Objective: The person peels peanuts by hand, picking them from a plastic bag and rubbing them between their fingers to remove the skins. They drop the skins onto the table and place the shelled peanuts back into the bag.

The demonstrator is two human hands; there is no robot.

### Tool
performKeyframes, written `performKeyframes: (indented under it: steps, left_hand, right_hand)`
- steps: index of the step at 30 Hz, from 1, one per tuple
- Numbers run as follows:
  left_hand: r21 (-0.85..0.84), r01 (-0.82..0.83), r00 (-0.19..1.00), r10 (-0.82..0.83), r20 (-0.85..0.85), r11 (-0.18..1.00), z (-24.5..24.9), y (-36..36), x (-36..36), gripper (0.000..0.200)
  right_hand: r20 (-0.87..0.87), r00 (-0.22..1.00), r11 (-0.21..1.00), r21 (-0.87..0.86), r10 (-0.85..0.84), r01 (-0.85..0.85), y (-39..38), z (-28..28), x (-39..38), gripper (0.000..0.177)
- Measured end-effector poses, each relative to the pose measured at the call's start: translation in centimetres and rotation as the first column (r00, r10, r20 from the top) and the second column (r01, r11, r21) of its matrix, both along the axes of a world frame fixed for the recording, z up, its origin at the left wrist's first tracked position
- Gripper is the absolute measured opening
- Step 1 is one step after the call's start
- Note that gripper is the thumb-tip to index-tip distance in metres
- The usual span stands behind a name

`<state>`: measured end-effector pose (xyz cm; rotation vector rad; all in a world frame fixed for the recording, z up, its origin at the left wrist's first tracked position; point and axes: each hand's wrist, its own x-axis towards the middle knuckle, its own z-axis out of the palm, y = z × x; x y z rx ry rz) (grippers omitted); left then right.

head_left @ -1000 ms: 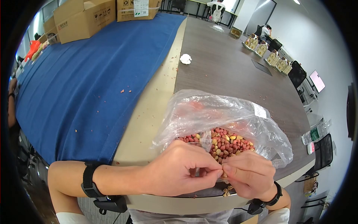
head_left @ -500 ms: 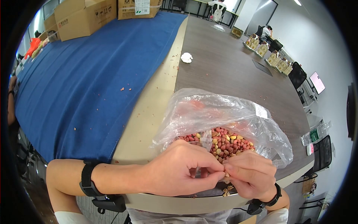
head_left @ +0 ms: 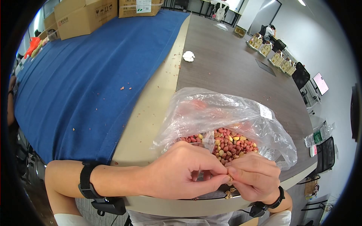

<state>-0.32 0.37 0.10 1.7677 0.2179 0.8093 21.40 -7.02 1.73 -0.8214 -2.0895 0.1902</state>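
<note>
My left hand (head_left: pixel 188 171) and my right hand (head_left: pixel 253 174) meet at the fingertips near the table's front edge. Both are closed in a pinch on a small, pale tan peanut (head_left: pixel 229 180), mostly covered by the fingers. Just beyond them lies a clear plastic bag (head_left: pixel 222 109), its near side open. Red-skinned peanuts (head_left: pixel 230 145), with a few yellow ones among them, show inside it. Below my fingertips, bits of tan shell (head_left: pixel 229 194) rest at the table edge.
A blue cloth (head_left: pixel 98 83) covers the left side, with cardboard boxes (head_left: pixel 86 19) at its far end. White crumpled tissue (head_left: pixel 188 56) sits on the dark tabletop (head_left: pixel 222 67). Small model houses (head_left: pixel 266 48) stand far right. A plastic bottle (head_left: pixel 319 135) is at the right. Another person's arm (head_left: pixel 11 101) shows far left.
Both hands stay in almost the same place, still pinched together. Slightly more of the pale piece shows between the fingertips. The view has shifted very slightly.
</note>
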Motion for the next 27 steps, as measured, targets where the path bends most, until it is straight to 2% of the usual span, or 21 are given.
performKeyframes:
  steps: [5, 11, 21, 24, 26, 27]
  left_hand:
    - [0.148, -0.025, 0.997, 0.014, 0.073, 0.989, -0.26, 0.06, 0.06, 0.008]
    - [0.191, -0.012, 0.995, -0.008, 0.103, 0.982, -0.13, 0.16, 0.12, 0.010]
    - [0.158, -0.023, 0.992, 0.003, 0.126, 0.987, -0.27, 0.01, 0.16, 0.010]
    - [0.131, -0.014, 0.998, 0.005, 0.067, 0.991, 0.10, -0.03, -0.02, 0.009]
    - [0.017, 0.018, 1.000, -0.018, -0.008, 1.000, 0.68, -0.08, -0.13, 0.009]
    - [0.016, 0.018, 1.000, -0.018, -0.008, 1.000, 0.61, -0.08, -0.12, 0.009]
  right_hand:
    - [-0.020, 0.999, 0.999, -0.011, 0.030, -0.031, 0.02, -0.10, 0.09, 0.029]
    - [-0.074, 0.994, 0.995, -0.053, 0.080, -0.084, 0.07, 0.04, 0.15, 0.028]
    - [-0.129, 0.983, 0.986, -0.087, 0.128, -0.140, 0.22, 0.03, 0.21, 0.030]
    - [-0.137, 0.983, 0.987, -0.088, 0.120, -0.133, 0.17, -0.11, 0.31, 0.030]
    - [-0.119, 0.988, 0.992, -0.073, 0.098, -0.107, 0.19, -0.08, 0.14, 0.029]
    - [-0.100, 0.992, 0.995, -0.057, 0.075, -0.081, 0.17, -0.09, 0.09, 0.029]
